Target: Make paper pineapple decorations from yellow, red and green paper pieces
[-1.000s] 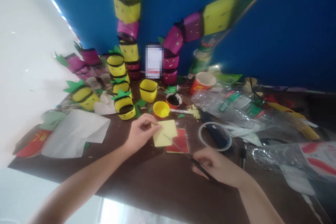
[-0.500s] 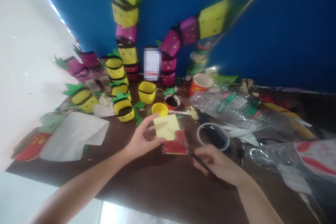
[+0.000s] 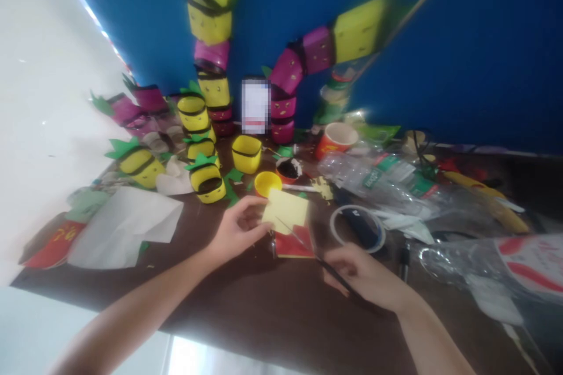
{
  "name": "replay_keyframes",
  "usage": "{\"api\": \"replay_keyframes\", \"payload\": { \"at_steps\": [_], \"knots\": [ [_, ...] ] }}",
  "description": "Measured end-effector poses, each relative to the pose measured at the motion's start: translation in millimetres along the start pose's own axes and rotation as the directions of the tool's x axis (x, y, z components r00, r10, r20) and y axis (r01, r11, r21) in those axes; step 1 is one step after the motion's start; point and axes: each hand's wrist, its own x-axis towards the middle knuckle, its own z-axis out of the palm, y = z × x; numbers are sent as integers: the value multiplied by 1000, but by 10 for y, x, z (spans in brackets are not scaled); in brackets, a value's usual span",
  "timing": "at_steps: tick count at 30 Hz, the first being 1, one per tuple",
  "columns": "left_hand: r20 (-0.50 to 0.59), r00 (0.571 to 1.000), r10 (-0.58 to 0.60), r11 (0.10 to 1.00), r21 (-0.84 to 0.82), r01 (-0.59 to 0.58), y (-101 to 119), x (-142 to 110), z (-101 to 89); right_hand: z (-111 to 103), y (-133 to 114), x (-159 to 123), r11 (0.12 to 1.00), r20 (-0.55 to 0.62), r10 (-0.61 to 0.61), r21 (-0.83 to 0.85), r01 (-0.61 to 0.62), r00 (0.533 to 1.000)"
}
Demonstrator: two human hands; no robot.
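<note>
My left hand (image 3: 240, 231) pinches a pale yellow square of paper (image 3: 288, 210) by its left edge, holding it above a small red square (image 3: 294, 244) on the table. My right hand (image 3: 358, 272) is closed around a slim dark tool (image 3: 336, 274) with a thin pointed tip; motion blur hides its exact kind. That tip crosses the lower part of the yellow paper. Just behind the paper sits a small round yellow cup (image 3: 268, 183). A roll of tape (image 3: 335, 231) lies behind my right hand.
Pineapple-like yellow cups (image 3: 209, 184) with green leaves stand at left, near white paper (image 3: 127, 228). A yellow pot (image 3: 246, 155), a pot of dark material (image 3: 288, 170) and a phone (image 3: 255, 105) are behind. Clear plastic bottles (image 3: 461, 266) and a red cup (image 3: 336, 140) crowd the right.
The yellow paper and my left hand have moved slightly right. The tool's tip now overlaps the paper further to the left. My right hand stays nearly in place.
</note>
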Motion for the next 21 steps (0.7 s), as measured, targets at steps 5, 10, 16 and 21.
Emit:
{"api": "replay_keyframes", "payload": {
  "at_steps": [5, 10, 16, 21],
  "knots": [
    [-11, 1000, 28, 999, 22, -28, 15, 10, 0, -5, -15, -1, 1000, 35, 3, -23, -2, 999],
    [-10, 999, 44, 999, 26, -44, -1, 13, -2, 0, 8, -3, 999, 32, 12, -47, -10, 999],
    [-20, 999, 36, 999, 8, -35, 16, 18, 12, -5, 19, 4, 999, 39, 5, -53, -3, 999],
    [-33, 999, 42, 999, 5, -42, -8, 16, 10, -3, 38, 14, 998, 40, 5, -57, -3, 999]
  ]
}}
